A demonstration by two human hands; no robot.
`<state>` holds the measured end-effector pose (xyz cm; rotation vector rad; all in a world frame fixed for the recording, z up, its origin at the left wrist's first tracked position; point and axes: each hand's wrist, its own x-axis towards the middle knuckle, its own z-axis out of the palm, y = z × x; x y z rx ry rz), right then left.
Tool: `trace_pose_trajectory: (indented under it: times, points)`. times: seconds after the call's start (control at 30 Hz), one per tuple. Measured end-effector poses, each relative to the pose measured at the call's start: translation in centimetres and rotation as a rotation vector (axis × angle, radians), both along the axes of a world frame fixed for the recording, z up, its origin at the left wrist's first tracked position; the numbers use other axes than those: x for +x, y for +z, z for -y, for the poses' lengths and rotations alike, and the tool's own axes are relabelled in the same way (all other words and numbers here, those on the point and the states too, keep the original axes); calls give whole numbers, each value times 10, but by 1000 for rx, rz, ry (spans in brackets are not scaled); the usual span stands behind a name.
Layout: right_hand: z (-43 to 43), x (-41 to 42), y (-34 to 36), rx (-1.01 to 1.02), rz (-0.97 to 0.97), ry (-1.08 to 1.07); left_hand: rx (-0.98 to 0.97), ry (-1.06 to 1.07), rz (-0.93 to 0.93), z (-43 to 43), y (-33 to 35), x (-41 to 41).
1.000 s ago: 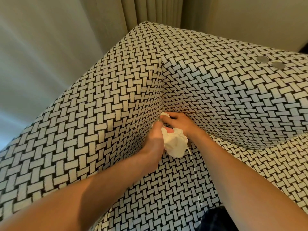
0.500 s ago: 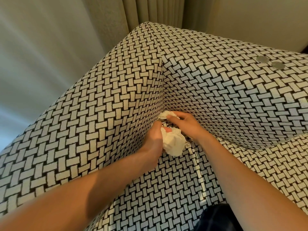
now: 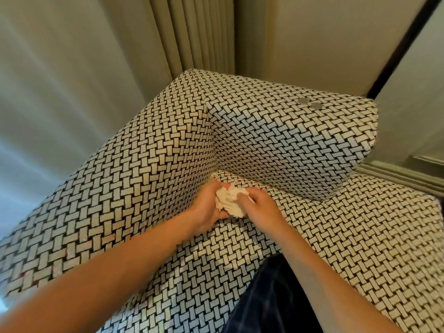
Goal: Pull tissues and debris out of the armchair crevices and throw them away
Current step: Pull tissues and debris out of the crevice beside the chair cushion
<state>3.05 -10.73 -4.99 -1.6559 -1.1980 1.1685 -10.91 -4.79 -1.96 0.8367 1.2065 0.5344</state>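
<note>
White tissue wad [image 3: 230, 202] between hands [image 3: 234, 207]

Both bare forearms stretched forward, left hand [image 3: 207, 207] and right hand [image 3: 260, 207] cupped together, fingers curled closed

A home sitting room: woven-pattern armchair [image 3: 276, 138] against pleated curtains [image 3: 192, 32].

— What are you looking at for colour?
— Your armchair [image 3: 276, 145] wears a black-and-white basket-weave pattern all over. The tissue wad [image 3: 230, 200] is plain white.
— And around it?
— Your curtain [image 3: 197, 32] is beige, pleated; the two discs [image 3: 310, 103] grey; your trousers [image 3: 271, 301] dark navy with faint lines.
</note>
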Motion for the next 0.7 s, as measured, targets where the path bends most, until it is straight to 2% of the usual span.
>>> trace_pose_trajectory:
  times: [0.13,0.27,0.43,0.53,0.7]
  points:
    - [11,-10,5,39,171,85,99,-100,-17,30,-7,-3]
    - [17,-17,3,11,291,181,95,37,-17,47,-22,-16]
    - [14,-19,0,38,266,194,67,286,7,61,-38,-31]
    - [15,-21,2,-6,255,236,36,362,22,70,-44,-38]
    - [15,-22,-2,-8,287,265,-79,416,176,63,-46,-39]
